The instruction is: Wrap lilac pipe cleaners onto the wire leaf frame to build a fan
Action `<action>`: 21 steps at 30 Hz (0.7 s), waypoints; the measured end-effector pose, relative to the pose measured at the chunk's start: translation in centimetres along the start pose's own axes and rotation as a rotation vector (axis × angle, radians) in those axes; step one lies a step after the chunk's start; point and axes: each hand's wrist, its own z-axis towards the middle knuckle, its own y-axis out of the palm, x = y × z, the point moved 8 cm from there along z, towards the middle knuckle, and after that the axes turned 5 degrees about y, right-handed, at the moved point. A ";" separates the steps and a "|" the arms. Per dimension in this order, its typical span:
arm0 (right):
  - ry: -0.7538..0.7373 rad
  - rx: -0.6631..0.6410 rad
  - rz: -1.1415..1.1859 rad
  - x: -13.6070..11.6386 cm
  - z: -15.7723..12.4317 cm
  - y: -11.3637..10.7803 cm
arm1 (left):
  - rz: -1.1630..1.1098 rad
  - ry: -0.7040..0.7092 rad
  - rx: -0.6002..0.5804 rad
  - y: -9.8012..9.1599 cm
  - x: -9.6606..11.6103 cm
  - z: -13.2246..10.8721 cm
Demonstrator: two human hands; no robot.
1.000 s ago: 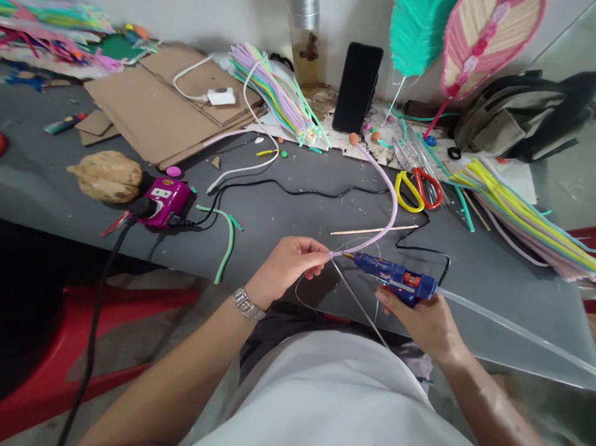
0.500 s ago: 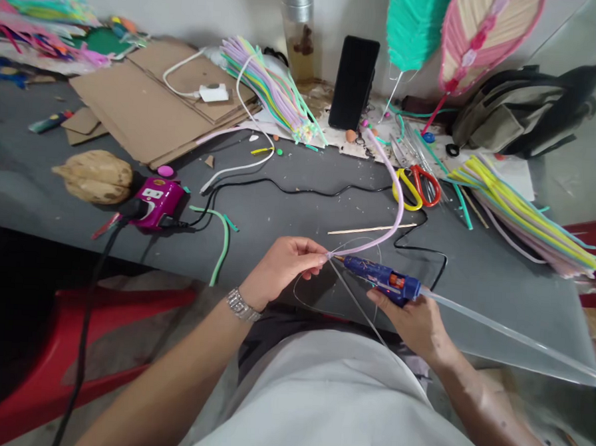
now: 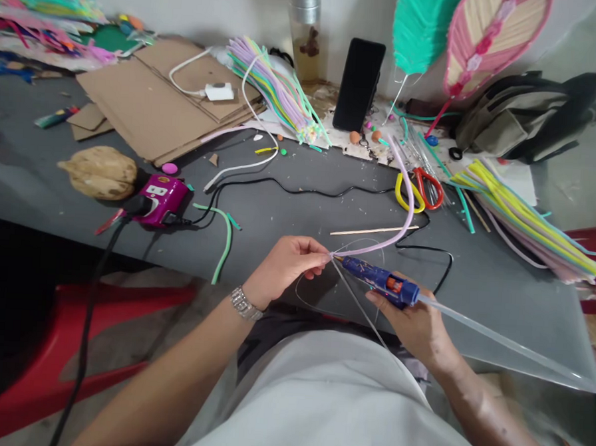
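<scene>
My left hand [image 3: 288, 266] pinches the end of a long pink pipe cleaner [image 3: 403, 202] together with a thin wire loop [image 3: 319, 297] at the grey table's front edge. The pipe cleaner arcs up and away toward the scissors. My right hand [image 3: 415, 322] grips a blue glue gun [image 3: 379, 280]. Its nozzle touches the pinched joint. A clear glue stick [image 3: 501, 340] sticks out behind the gun to the right.
On the grey table [image 3: 289, 209] lie yellow and red scissors [image 3: 417, 189], a wooden skewer [image 3: 372, 231], pipe cleaner bundles [image 3: 523, 218], cardboard [image 3: 149, 102], a magenta power strip [image 3: 162, 199], a black phone [image 3: 358, 86] and a bag [image 3: 523, 115]. A red chair [image 3: 72, 344] stands lower left.
The pink pipe cleaner's far end has swung right and straightened a little. The glue gun has tilted slightly. Both hands stay where they were.
</scene>
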 end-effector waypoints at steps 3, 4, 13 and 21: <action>-0.027 -0.021 -0.020 -1.0 0.1 -0.1 | -0.011 -0.006 0.006 0.0 0.0 0.0; -0.037 -0.022 -0.033 -1.4 0.2 -0.2 | -0.016 -0.006 0.008 0.0 0.0 0.0; -0.140 0.013 -0.177 -3.2 0.2 -0.6 | -0.043 0.024 0.025 0.1 0.0 -0.1; -0.207 0.047 -0.281 -4.9 0.0 -0.8 | -0.051 0.047 0.032 0.0 -0.2 -0.1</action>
